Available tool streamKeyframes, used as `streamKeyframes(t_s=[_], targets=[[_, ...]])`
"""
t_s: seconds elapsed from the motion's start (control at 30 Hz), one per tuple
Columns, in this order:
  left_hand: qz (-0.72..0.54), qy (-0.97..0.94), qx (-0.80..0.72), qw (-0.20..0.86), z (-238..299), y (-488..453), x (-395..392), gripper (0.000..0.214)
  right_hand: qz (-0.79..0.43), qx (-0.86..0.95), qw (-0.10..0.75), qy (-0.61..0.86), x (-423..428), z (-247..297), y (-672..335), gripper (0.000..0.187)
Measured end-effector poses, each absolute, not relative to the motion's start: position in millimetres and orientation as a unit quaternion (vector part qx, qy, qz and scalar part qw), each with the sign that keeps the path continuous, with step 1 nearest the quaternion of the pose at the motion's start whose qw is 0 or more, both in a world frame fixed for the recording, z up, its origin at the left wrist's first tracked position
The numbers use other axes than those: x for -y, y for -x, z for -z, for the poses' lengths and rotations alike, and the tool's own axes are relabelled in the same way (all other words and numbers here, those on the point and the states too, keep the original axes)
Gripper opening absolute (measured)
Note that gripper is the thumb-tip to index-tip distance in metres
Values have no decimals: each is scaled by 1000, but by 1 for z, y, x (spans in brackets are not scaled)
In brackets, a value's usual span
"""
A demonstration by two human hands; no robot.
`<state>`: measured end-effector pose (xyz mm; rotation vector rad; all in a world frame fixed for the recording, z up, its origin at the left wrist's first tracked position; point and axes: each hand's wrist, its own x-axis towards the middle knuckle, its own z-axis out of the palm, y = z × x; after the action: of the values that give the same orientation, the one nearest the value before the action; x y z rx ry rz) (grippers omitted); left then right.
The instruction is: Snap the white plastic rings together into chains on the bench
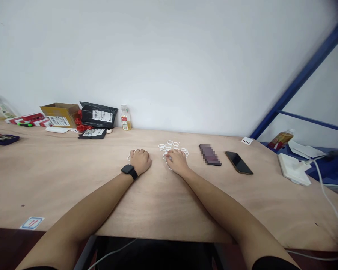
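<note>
My left hand (141, 160), with a black watch (129, 171) on its wrist, rests on the wooden table (73, 187) curled into a loose fist; a bit of white ring peeks out at its left edge. My right hand (177, 160) lies over a cluster of several small white rings (170, 145), its fingers curled down onto them. What the fingers of either hand grip is hidden.
A dark phone (239, 162) and a blurred dark slab (210, 155) lie right of my right hand. At the back left stand a cardboard box (60, 113), a black parcel bag (98, 114) and a small bottle (125, 118). A white charger (246, 141) and a blue frame (298, 80) are at the right.
</note>
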<state>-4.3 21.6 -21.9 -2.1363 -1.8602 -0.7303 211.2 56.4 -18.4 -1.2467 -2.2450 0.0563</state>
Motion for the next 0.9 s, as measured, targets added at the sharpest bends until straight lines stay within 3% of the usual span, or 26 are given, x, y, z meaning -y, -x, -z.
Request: streamKeyframes(t_s=[0.3,0.4,0.53,0.7,0.9], targets=[[291,780,551,57,8,-3,-13,32,-18,846,324,423,-54,13,-210,32],[304,811,498,50,4,-7,-10,39,-17,863,338,375,-48,9,-208,29],[289,831,473,38,2,-8,-9,26,-29,886,341,312,-39,4,-204,21],[268,840,471,23,0,-7,-9,33,-56,881,383,271,-34,3,-203,20],[251,858,448,1,-4,-9,-6,39,-102,863,384,313,-37,5,-207,26]])
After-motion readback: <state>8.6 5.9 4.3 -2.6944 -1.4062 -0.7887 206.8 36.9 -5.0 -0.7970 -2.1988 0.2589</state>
